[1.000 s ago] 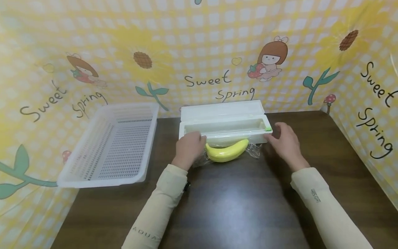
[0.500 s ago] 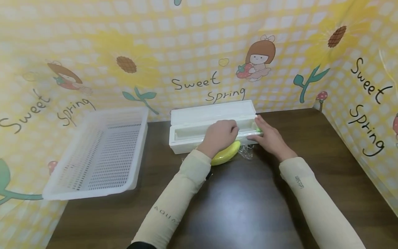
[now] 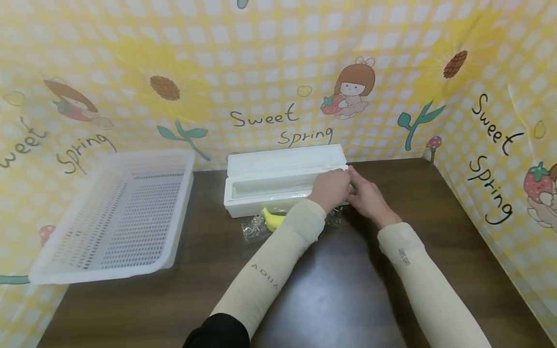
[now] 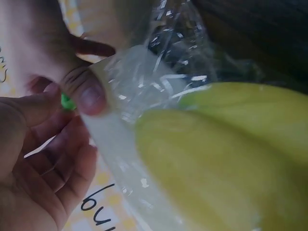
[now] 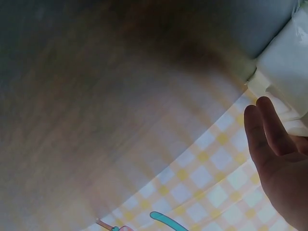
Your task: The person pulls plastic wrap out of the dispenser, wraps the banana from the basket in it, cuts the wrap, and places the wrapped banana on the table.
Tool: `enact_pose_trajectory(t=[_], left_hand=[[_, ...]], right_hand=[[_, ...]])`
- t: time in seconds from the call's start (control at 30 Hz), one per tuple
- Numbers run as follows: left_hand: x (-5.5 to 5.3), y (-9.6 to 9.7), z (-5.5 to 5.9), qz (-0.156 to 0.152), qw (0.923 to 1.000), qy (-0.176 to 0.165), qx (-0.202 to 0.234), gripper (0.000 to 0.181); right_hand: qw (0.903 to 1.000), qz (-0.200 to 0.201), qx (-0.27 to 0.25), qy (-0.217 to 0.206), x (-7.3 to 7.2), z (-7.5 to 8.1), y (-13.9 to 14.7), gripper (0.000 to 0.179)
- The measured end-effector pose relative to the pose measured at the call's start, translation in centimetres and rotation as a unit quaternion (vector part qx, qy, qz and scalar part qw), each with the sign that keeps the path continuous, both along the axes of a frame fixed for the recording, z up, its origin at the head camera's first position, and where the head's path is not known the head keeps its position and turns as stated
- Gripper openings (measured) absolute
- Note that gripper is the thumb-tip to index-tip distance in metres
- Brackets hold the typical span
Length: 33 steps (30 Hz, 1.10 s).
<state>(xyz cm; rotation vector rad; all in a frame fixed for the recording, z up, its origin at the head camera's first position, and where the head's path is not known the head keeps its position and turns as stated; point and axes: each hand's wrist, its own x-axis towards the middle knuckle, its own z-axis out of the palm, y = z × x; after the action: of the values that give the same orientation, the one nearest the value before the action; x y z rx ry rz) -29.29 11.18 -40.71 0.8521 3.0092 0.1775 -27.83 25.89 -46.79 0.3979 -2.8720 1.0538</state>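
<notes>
A long white box (image 3: 250, 209) stands at the back of the table with its lid (image 3: 285, 162) raised; it resembles a cling film dispenser. Along its front lies a yellow banana (image 3: 272, 221) in clear film (image 3: 254, 229), partly hidden by the left sleeve. At the box's right end, my left hand (image 3: 330, 187) pinches a small green slider (image 4: 67, 102) between thumb and finger. My right hand (image 3: 370, 200) grips that end, its thumb pressed on the front face. Straight fingers (image 5: 269, 127) of this hand show beside the box end in the right wrist view.
A white perforated basket (image 3: 169, 251) stands to the left on the dark wooden table (image 3: 209, 270). Behind and at both sides hangs a yellow checked sheet (image 3: 261, 58) with printed flowers, close to the box's back.
My left hand has moved right, from the box's left front to its right end, and now pinches the green slider. My right hand has closed in on the box end. The view has shifted right.
</notes>
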Motion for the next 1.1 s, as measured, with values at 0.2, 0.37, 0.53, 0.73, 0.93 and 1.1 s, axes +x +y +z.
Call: enact_pose_trajectory(t=[0.2, 0.37, 0.53, 0.73, 0.93, 1.1], left_hand=[[0.1, -0.1, -0.9, -0.013, 0.9994, 0.029, -0.011, 0.019], [-0.2, -0.7, -1.2, -0.03, 0.9993, 0.022, -0.009, 0.025], [-0.4, -1.2, -1.1, -0.039, 0.9992, 0.009, 0.001, 0.033], [-0.5, -1.8, -1.0, -0.034, 0.9993, -0.014, 0.007, 0.023], [-0.1, -2.2, -1.0, -0.023, 0.9997, -0.005, -0.001, 0.036], [0.2, -2.6, -0.8, -0.011, 0.9998, 0.011, -0.014, 0.049]], right_hand=[[0.9998, -0.007, 0.017, -0.003, 0.2, 0.2, -0.1, 0.062], [0.9996, -0.004, 0.025, -0.012, 0.3, 0.5, -0.2, 0.069], [0.999, 0.002, 0.042, -0.019, 0.2, 0.8, -0.4, 0.073], [0.998, 0.005, 0.059, -0.023, 0.5, 0.9, -0.5, 0.073], [0.997, 0.001, 0.075, -0.017, 0.8, 1.0, -0.7, 0.072], [0.9959, 0.0, 0.088, -0.018, 1.0, 1.2, -1.0, 0.074]])
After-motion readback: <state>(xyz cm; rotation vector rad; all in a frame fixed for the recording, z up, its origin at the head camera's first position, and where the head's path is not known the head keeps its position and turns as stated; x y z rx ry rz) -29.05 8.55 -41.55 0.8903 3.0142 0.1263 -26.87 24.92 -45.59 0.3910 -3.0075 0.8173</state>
